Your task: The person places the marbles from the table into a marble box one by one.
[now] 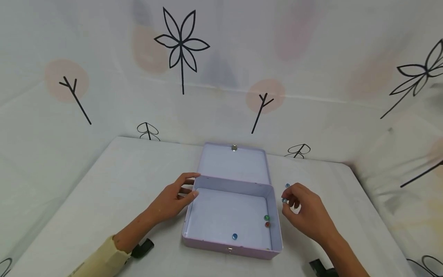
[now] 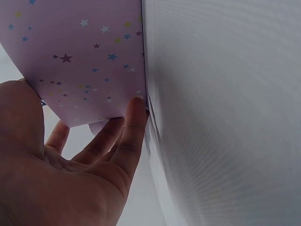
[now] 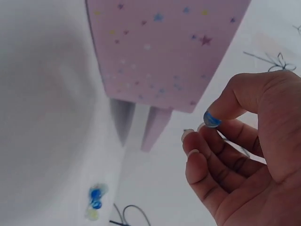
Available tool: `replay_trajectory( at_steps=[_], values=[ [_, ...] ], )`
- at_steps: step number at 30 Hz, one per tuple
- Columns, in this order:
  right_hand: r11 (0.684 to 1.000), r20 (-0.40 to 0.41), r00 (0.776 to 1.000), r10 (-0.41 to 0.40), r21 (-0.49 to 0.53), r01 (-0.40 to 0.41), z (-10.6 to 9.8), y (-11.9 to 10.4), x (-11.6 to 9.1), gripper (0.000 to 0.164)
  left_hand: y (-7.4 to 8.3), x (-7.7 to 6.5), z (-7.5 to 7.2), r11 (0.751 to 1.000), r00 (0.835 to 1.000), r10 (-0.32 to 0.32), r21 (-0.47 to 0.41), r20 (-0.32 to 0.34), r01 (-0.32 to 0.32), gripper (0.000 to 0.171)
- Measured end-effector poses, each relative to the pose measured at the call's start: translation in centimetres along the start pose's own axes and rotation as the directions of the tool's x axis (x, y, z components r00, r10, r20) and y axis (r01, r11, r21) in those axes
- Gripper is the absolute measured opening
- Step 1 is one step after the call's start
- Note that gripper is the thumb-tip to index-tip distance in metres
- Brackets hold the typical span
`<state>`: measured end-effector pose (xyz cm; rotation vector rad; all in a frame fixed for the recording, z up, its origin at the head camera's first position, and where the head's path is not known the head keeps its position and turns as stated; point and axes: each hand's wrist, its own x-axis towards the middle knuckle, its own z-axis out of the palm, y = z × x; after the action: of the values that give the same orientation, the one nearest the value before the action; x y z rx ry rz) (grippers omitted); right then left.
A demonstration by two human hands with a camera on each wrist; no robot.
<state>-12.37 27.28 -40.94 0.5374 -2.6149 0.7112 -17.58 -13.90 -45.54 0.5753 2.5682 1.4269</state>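
A shallow metal box stands on the table with its lid swung back. My left hand holds the box's left wall, thumb over the rim and fingers along the star-printed outside. Beyond the right wall, my right hand pinches a blue glass marble between thumb and forefinger. Inside the box lie a blue marble near the front, and a green marble and a reddish-brown marble by the right wall.
On the white-covered table, more blue marbles lie right of the box, partly screened by the right hand in the head view. A patterned cloth hangs behind the table. The lid has a metal clasp.
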Motion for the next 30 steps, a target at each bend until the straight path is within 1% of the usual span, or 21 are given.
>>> replay_trajectory(
  at_steps=[6,11,15,18,23,30],
  values=[
    [1.000,0.025,1.000,-0.016,0.011,0.015,0.2,-1.6,-0.2,0.034,0.1,0.0,0.0,1.000,1.000,-0.003,0.004,0.003,0.003,0.055],
    [0.999,0.028,0.999,-0.043,0.031,0.043,0.6,-2.3,-0.4,0.035,0.1,-0.1,0.0,1.000,1.000,-0.007,0.010,0.005,0.007,0.054],
    [0.998,0.067,0.997,-0.032,0.048,0.028,1.1,-2.7,-0.5,0.036,0.2,-0.1,0.0,1.000,1.000,-0.001,0.012,0.003,0.001,0.054],
    [0.998,0.082,0.996,-0.027,0.053,0.023,1.4,-2.8,-0.6,0.036,0.1,-0.1,0.0,1.000,1.000,0.003,0.011,0.002,-0.003,0.054],
    [0.998,0.055,0.997,-0.045,0.046,0.043,1.4,-2.5,-0.5,0.035,0.2,-0.1,0.0,1.000,1.000,0.001,0.010,0.004,-0.001,0.054],
    [0.997,0.008,0.998,-0.069,0.023,0.068,1.0,-1.9,-0.2,0.037,0.1,0.0,0.0,1.000,1.000,0.000,0.015,0.003,-0.001,0.055]
  ],
)
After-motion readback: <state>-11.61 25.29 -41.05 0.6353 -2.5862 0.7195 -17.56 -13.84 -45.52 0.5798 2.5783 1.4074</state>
